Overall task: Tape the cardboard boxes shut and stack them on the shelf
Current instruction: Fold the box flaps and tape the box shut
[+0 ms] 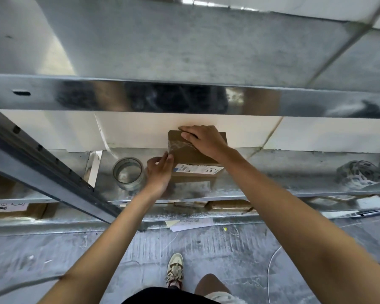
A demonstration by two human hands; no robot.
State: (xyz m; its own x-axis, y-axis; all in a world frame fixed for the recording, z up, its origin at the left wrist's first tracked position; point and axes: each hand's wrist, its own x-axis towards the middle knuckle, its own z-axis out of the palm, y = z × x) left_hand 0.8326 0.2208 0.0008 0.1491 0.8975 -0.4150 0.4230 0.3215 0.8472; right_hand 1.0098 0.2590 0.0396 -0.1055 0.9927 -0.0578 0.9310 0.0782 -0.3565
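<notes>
Shelving of galvanised metal fills the view: a bright front beam (184,99) across the middle, a slotted upright (48,163) slanting down at the left, white wall panels behind. Middle shelf (283,172), grey and mottled, carrying the task's things. Lower shelf (53,222) beneath, holding flat cardboard boxes (228,205) and loose papers (191,223) at its front lip. Concrete floor (97,260) below, scuffed, with a white cable (270,270) curving at the right and a pale laced shoe (175,270) standing on it.

Cardboard box (195,159) resting on the middle shelf, about centre, back edge near the white wall; white printed label (198,168) along its near top edge; strip of clear tape (180,144) shining across the left part of its top and running down over the left edge. Right hand (204,139) lying flat on the box top, fingers straight and released, pressing down beside the tape. Left hand (159,172) at the box's left side, fingers (168,159) loosely extended and touching the tape end at the upper left edge; whether pinching or merely smoothing, cannot tell. Clear tape roll (128,173) lying flat on the shelf just left of the left hand. Crumpled plastic bundle (360,174) far right on the same shelf, well apart from the box.
</notes>
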